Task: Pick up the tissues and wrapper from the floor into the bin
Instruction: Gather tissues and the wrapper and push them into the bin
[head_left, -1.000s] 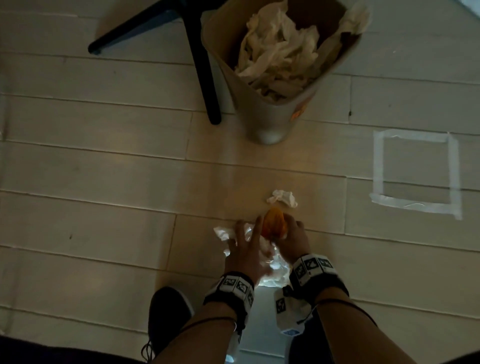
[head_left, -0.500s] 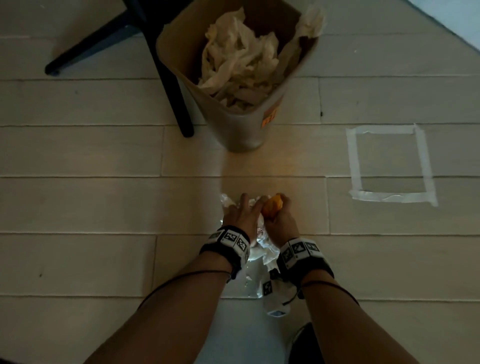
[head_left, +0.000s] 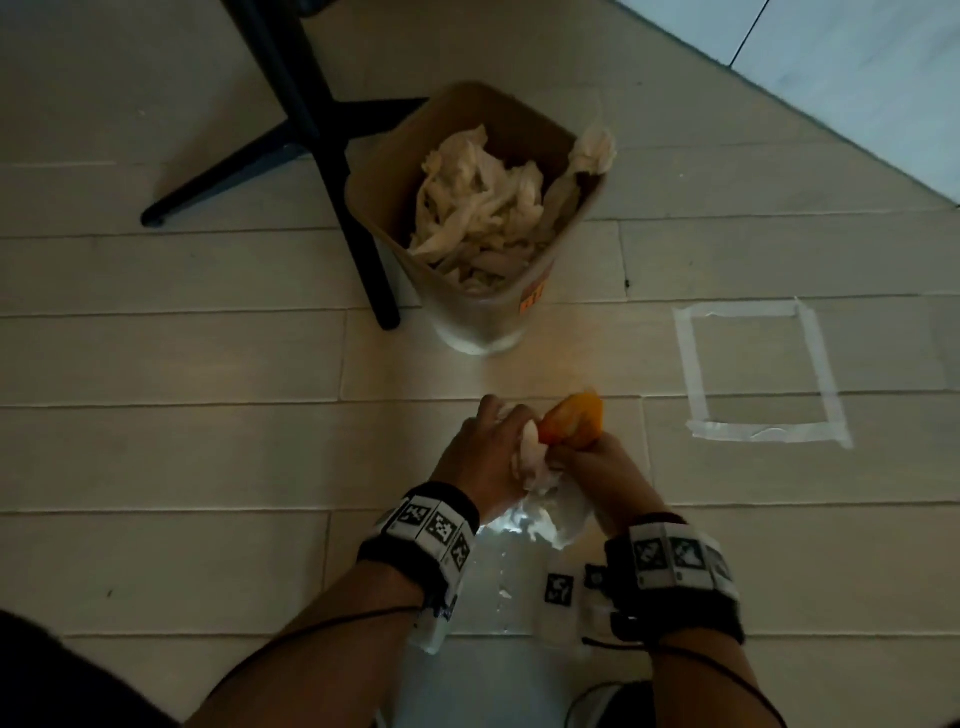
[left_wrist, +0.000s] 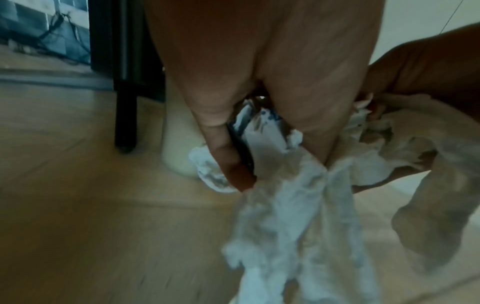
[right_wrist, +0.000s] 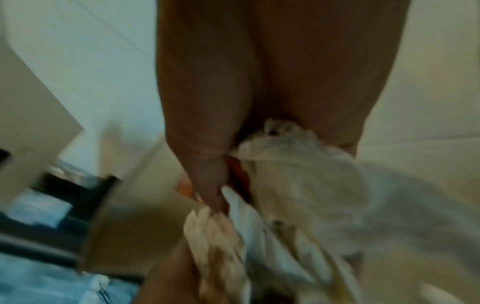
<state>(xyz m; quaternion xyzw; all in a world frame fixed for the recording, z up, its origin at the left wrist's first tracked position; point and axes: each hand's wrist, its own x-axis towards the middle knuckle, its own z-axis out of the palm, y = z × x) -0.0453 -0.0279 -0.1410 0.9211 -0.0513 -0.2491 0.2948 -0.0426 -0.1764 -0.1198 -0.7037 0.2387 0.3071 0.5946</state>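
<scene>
Both hands are held together above the pale plank floor, a short way in front of the tan bin (head_left: 470, 317), which holds crumpled tissues (head_left: 483, 208). My left hand (head_left: 493, 431) grips a bunch of white tissues (head_left: 532, 462); in the left wrist view they (left_wrist: 293, 205) hang down from its curled fingers. My right hand (head_left: 584, 454) holds the orange wrapper (head_left: 574, 418) together with more tissue. In the right wrist view its thumb pinches the wrapper (right_wrist: 237, 174) against the tissue (right_wrist: 298, 185). The floor under the hands is partly hidden.
Black chair legs (head_left: 332, 171) stand just left of the bin, one foot touching its base. A square of white tape (head_left: 758, 374) marks the floor to the right. A shoe (head_left: 613, 706) shows at the bottom edge. A lighter floor (head_left: 857, 62) begins at top right.
The hands have gathered the tissues off the floor and lifted them with the orange wrapper. The small tissue that lay ahead of them is gone from the floor. The bin looks nearer.
</scene>
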